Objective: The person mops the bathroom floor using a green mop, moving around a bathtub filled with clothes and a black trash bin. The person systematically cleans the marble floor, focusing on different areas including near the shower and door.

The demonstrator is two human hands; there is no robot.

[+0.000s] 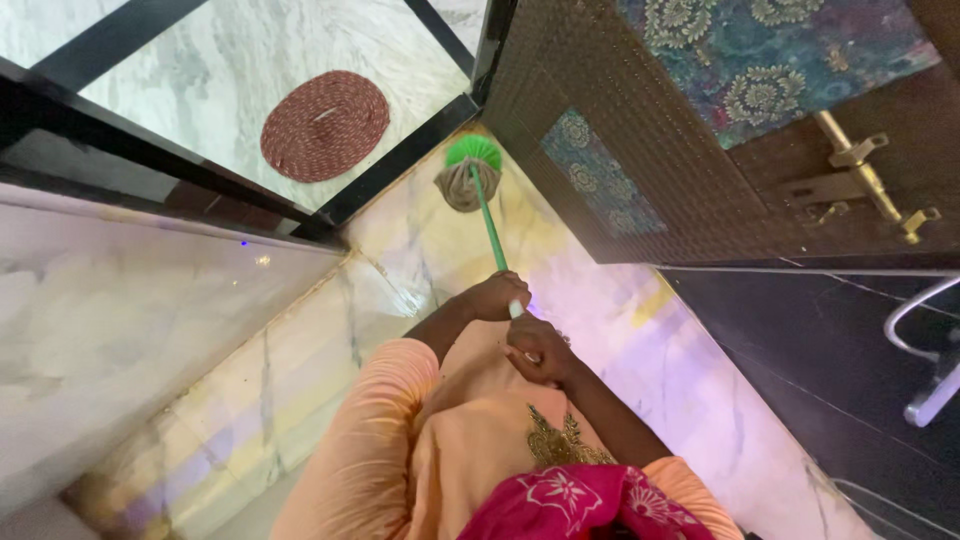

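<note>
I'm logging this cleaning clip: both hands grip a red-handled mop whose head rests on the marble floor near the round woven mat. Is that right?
Not quite: the head view shows the mop handle is green, not red. The rest holds: the left hand and right hand both grip it, and the mop head rests on the marble floor near the round woven mat.

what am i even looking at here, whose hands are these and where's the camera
The one picture comes from a camera worn on a person's head, looking straight down, so you see their orange clothing and both arms. The left hand and right hand grip a green mop handle. Its green and grey mop head rests on the pale marble floor in a corner beside a dark patterned door. Beyond the black threshold lies a round reddish mat.
</note>
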